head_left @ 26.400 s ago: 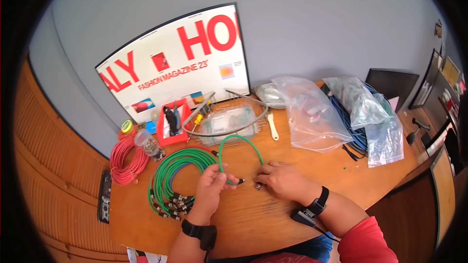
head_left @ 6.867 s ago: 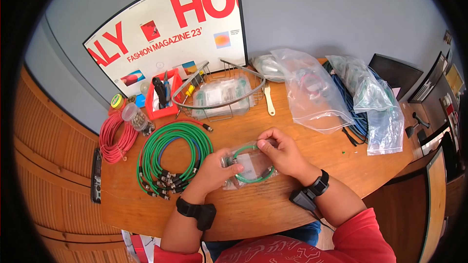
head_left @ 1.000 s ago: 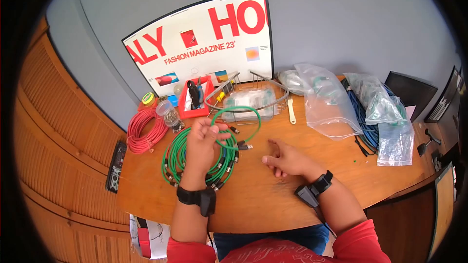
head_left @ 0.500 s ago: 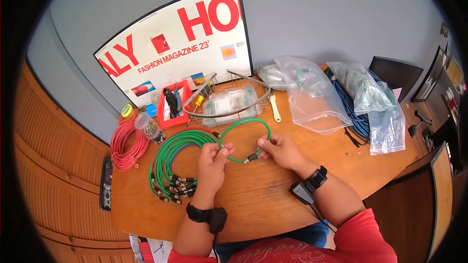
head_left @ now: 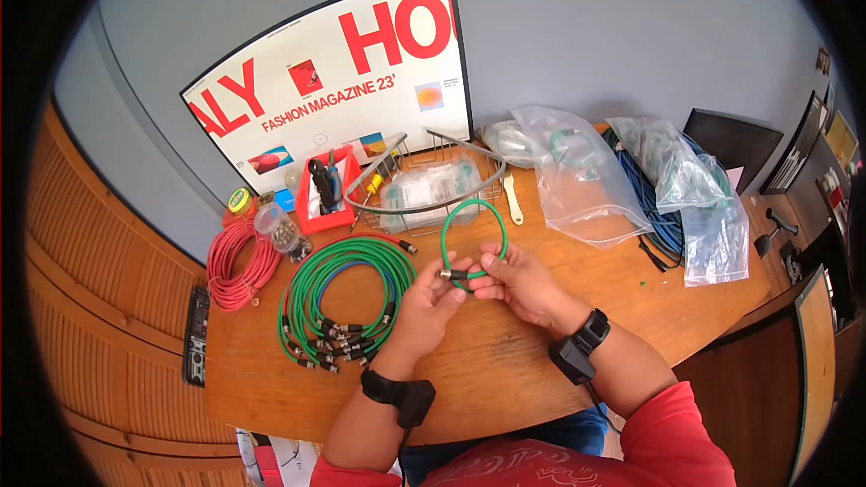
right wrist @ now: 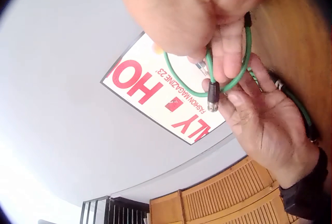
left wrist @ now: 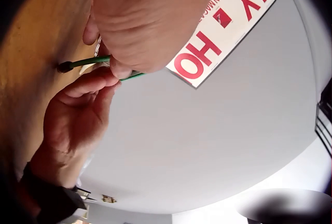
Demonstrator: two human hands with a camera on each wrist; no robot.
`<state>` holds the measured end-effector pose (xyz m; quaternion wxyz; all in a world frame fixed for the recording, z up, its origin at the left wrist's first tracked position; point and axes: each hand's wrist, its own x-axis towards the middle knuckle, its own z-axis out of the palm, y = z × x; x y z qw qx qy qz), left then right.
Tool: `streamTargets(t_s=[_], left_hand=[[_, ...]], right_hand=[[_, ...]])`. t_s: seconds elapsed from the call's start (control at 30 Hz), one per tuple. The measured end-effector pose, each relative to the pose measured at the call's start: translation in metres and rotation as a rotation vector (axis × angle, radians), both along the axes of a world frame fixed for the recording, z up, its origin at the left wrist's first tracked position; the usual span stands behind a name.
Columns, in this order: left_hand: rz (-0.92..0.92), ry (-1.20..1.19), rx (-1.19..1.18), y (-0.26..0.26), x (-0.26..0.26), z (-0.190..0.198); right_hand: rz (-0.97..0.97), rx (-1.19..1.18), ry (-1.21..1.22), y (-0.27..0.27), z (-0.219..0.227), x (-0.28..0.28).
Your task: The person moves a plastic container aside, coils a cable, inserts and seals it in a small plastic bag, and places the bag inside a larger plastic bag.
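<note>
A short green cable (head_left: 474, 202) with black-booted metal connectors is bent into a small loop above the table, between both hands. My left hand (head_left: 431, 308) pinches it at the loop's lower left, beside a connector (head_left: 457, 275). At the lower right, the thumb and fingers of my right hand (head_left: 526, 285) grip the cable. In the right wrist view, a connector (right wrist: 213, 97) points down from under the right hand, close to the left fingertips. The left wrist view shows a dark cable end (left wrist: 65, 67) sticking out past the right fingers. The fingers hide part of the loop.
Coiled green cables (head_left: 302, 284) lie left of the hands, with a red coil (head_left: 224, 284) and a jar (head_left: 278, 227) beyond. Behind stand a red tool bin (head_left: 337, 216) and a wire basket (head_left: 496, 189). Clear bags (head_left: 591, 212) and a putty knife (head_left: 513, 203) lie back right.
Earlier the hands held a small clear bag with a green coil. A second ago only the left hand held this cable; then the right took hold. The hands have since drawn together, connector towards left fingers.
</note>
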<state>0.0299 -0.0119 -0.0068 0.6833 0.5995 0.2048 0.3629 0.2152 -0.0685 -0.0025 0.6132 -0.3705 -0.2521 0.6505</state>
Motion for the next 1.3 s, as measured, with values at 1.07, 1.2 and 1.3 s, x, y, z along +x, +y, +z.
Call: streamTargets(t_s=[1.07,1.2,1.3], left_hand=[[0.489,-0.277,-0.14,0.03,-0.027,0.0],[0.41,-0.088,-0.156,0.024,-0.016,0.004],[0.302,0.064,-0.151,0.016,-0.009,0.001]], right_hand=[[0.087,0.211,-1.091,0.001,-0.016,0.034],[0.004,0.049,-0.765,0.003,0.0,0.045],[-0.056,0.07,-0.511,0.004,0.005,0.039]])
